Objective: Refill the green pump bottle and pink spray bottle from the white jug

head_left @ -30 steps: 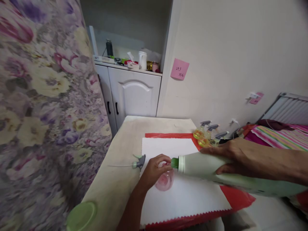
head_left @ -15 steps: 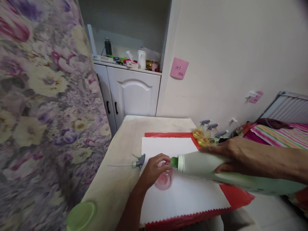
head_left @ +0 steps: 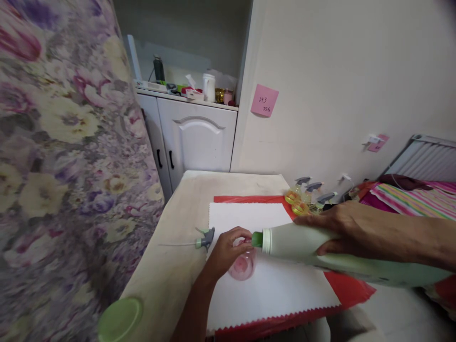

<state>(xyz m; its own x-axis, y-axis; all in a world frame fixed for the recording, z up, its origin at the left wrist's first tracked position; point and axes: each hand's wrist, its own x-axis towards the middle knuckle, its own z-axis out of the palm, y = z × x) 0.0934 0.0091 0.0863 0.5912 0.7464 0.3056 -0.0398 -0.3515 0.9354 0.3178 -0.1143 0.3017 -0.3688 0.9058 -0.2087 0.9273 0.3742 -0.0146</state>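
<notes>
My left hand [head_left: 233, 244] is closed around the neck of a small pink see-through spray bottle [head_left: 242, 267], which stands on a white sheet [head_left: 281, 289] and has no spray head on. My right hand [head_left: 338, 228] grips a large pale green jug [head_left: 299, 242], tipped onto its side. Its green spout [head_left: 257, 239] meets the pink bottle's mouth by my left fingertips; whether liquid flows I cannot tell. Left of the sheet lies a grey trigger spray head [head_left: 205, 239] with a long thin tube.
Several spray bottles with yellow liquid [head_left: 299, 205] stand at the table's back right corner. A green round cap [head_left: 120, 319] sits at the front left. Red plastic [head_left: 349, 288] lies under the sheet. A floral curtain [head_left: 78, 166] hangs at left, a white cabinet [head_left: 199, 137] behind.
Both hands, the jug and the pink bottle hold nearly the same places. The whole view has shifted very slightly.
</notes>
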